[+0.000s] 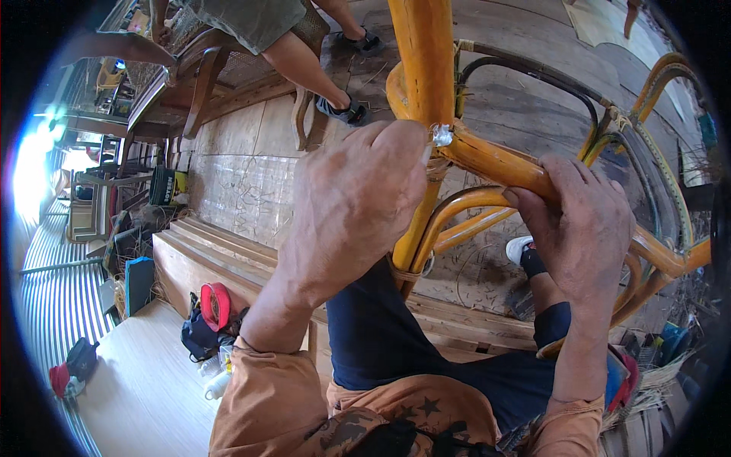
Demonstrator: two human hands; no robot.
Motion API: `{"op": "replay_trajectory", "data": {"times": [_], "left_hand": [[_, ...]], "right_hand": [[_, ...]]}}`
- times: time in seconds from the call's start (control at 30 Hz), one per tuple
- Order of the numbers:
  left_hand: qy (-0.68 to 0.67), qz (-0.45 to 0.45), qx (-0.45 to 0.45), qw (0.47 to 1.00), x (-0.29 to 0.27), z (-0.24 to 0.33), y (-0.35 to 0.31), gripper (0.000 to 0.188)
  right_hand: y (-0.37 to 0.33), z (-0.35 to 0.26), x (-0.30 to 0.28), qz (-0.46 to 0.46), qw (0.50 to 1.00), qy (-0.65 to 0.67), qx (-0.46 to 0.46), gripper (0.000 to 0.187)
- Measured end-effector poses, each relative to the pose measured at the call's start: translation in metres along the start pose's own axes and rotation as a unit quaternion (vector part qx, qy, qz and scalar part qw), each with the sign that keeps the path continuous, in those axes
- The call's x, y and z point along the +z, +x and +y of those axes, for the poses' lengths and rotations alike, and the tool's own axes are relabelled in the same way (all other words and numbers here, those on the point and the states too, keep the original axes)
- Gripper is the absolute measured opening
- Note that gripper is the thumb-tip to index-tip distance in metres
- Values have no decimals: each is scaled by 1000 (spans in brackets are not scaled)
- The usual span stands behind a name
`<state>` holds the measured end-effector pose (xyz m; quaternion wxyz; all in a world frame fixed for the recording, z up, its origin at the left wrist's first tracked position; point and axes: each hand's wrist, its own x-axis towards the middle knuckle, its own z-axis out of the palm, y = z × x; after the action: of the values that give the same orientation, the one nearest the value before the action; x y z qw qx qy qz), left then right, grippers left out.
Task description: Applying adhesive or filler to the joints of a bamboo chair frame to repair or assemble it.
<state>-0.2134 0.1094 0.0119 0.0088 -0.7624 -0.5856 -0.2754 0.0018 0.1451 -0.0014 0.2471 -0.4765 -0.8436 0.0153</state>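
Note:
A rattan furniture frame (495,156) with glossy orange-brown poles stands in front of me, its thick upright (425,61) meeting a side pole at a bound joint. On that joint sits a small whitish, shiny patch (442,135). My left hand (362,202) is closed right beside the joint, thumb near the patch; its fingertips are hidden behind the hand, so anything pinched there cannot be made out. My right hand (582,221) grips the side pole farther right, thumb under it and fingers over the top. Curved rattan braces (468,199) run below the pole.
Another person's legs (301,68) are at the upper left by a wooden chair (205,87). Long wooden boards (221,244) lie left of my legs. A dark bag with a red strap (205,324) rests on a pale panel (145,381). Fibre scraps litter the wooden floor.

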Motion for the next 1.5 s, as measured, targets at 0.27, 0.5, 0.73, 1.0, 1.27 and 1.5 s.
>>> {"op": "replay_trajectory", "data": {"times": [0.27, 0.5, 0.73, 1.0, 1.27, 1.5], "left_hand": [[85, -84, 7, 993, -18, 9, 19, 11], [111, -133, 42, 984, -28, 16, 34, 15], [110, -71, 61, 990, -58, 28, 32, 15], [107, -93, 39, 989, -35, 25, 37, 15], [180, -178, 49, 966, -33, 37, 52, 12], [278, -255, 77, 923, -37, 55, 76, 8]], "right_hand": [[-1, -3, -2, -21, 1000, -9, 18, 29], [1, -2, -6, -36, 999, 1, 26, 28], [0, 1, -10, -28, 999, 25, 9, 30], [1, 0, -11, -59, 995, 69, 50, 36], [2, 6, -11, -64, 993, 93, 40, 35], [2, 10, -11, -56, 994, 96, 25, 33]]}}
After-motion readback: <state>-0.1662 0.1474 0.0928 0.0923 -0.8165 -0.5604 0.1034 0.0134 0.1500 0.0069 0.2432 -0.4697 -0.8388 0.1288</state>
